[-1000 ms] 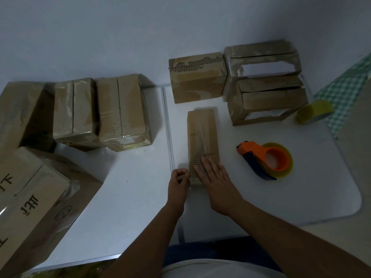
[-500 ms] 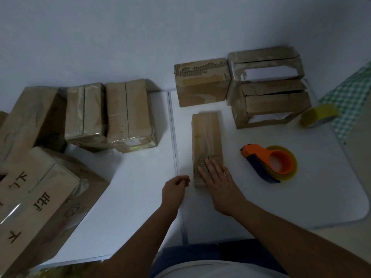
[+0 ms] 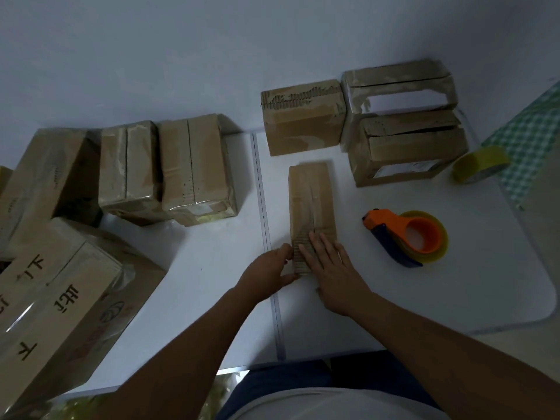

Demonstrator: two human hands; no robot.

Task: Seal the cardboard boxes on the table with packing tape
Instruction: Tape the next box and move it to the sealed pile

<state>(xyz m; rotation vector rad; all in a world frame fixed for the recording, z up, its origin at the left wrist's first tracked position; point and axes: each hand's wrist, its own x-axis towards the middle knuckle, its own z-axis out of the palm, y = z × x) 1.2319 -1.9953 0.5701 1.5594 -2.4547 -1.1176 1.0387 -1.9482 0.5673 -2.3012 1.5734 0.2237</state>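
Head view. The narrow box (image 3: 312,204) lies lengthwise on the white worktop (image 3: 454,283), near edge toward you, between the worktop seam and the tape dispenser (image 3: 407,237). Your right hand (image 3: 333,268) lies flat on its near end, fingers (image 3: 316,244) straight and released, pressing down. Your left hand (image 3: 269,274) grasps the box's near left corner, fingers curled against the side and thumb at the near edge.

Judgement: you are pressing the near end of the box flat, ready for tape. Whether a strip already lies there cannot be told in this dim light. Keep the right palm flat and stroke outward along the centre seam so no bubble stays. Let the left hand only brace; squeezing would bow the thin side. The dispenser sits just right of the box, within reach. A spare tape roll (image 3: 480,165) lies far right.
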